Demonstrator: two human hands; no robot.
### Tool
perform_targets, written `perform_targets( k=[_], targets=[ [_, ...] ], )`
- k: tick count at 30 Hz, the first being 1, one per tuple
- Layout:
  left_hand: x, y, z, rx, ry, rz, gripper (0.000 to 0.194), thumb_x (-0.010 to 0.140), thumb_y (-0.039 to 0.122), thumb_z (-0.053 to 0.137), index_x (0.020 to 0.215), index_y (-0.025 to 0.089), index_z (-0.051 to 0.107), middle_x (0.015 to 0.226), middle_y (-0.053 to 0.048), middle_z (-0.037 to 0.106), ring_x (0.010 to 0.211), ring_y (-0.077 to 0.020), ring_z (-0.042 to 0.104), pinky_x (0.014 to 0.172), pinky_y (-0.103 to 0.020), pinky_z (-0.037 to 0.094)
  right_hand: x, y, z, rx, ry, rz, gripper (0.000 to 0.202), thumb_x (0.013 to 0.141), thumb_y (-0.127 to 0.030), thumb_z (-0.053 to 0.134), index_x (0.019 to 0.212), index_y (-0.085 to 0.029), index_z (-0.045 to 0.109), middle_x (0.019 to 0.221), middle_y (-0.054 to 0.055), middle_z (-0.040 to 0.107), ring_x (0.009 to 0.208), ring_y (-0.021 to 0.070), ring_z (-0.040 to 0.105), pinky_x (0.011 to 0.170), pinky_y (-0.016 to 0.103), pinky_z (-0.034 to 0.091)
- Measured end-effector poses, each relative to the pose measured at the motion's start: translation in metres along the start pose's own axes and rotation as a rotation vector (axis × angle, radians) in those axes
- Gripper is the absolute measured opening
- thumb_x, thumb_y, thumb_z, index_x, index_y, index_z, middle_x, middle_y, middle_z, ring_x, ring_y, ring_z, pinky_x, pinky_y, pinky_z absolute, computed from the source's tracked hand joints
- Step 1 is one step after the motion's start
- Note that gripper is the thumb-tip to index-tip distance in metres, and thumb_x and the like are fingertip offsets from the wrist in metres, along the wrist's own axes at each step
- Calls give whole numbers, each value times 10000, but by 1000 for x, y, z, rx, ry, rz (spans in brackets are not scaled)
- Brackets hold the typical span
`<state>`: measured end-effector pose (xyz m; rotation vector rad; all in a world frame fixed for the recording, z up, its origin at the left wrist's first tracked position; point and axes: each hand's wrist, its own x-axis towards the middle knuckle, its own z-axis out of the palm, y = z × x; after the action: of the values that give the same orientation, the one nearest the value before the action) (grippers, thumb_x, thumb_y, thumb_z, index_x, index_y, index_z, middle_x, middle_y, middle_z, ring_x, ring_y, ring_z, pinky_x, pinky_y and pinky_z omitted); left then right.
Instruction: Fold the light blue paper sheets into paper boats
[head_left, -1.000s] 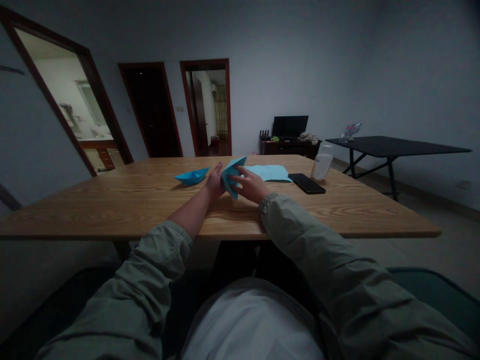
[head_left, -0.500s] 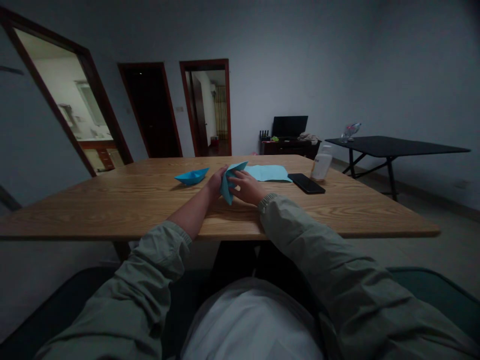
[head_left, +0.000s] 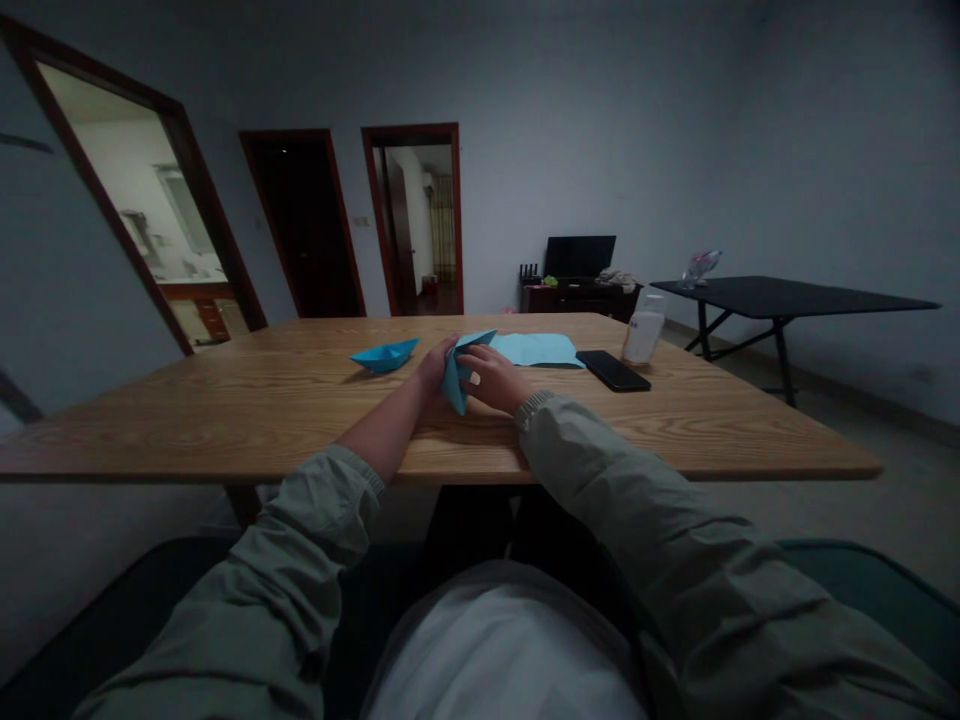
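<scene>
At far left, a lit doorway (head_left: 112,160) in a dark red frame, then a dark door (head_left: 307,225). In front, on the wood-grain tabletop (head_left: 225,420), a blue paper boat (head_left: 384,357), upright and just left of the hands. Next, the left hand (head_left: 433,368), closed on the left side of a folded light-blue paper (head_left: 453,385), with fingertips mostly hidden behind it. Paper tilted between both hands, lower tip pointing down; hard to tell whether touching wood. Against its right side, the right hand (head_left: 495,378), narrow, fingers bent onto the paper, a small gap above the thumb. Behind that, a light-blue sheet (head_left: 540,349) lying flat, left end hidden. Just beside its right corner, a black phone (head_left: 615,371), face up. Farther right, a standing bottle (head_left: 644,330); beyond, a black tabletop (head_left: 795,295) on dark legs.
</scene>
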<state>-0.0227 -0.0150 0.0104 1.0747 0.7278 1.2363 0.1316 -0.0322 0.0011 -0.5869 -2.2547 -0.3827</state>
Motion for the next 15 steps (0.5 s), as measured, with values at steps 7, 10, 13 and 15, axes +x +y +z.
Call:
perform_targets(
  k=[7,10,13,15],
  targets=[
    [-5,0,5,-57,-42,9,313,831,436,594,800,131,656,698,-46,688,731,-185,672,692,-268,524,0,3,2,39,28,25,315,803,-221,643,1109,-163,602,1086,126,618,1025,251,568,915,398,469],
    [-8,2,7,-78,-41,27,280,830,403,605,819,129,660,734,-52,702,765,-191,679,726,-274,523,0,3,2,69,47,57,392,802,-230,650,1179,-161,566,1129,131,621,1049,251,576,930,395,466],
    [-10,4,8,-105,-51,-15,290,837,405,595,854,126,670,751,-63,710,779,-201,686,732,-283,527,0,2,1,86,55,80,403,805,-236,649,1192,-167,559,1146,125,626,1066,246,581,942,382,463],
    [-10,4,8,-128,-66,-37,296,840,403,587,872,122,676,753,-71,712,777,-208,690,730,-294,533,0,0,-1,107,55,97,391,807,-238,645,1185,-176,564,1143,115,631,1052,237,591,929,371,471]
  ],
)
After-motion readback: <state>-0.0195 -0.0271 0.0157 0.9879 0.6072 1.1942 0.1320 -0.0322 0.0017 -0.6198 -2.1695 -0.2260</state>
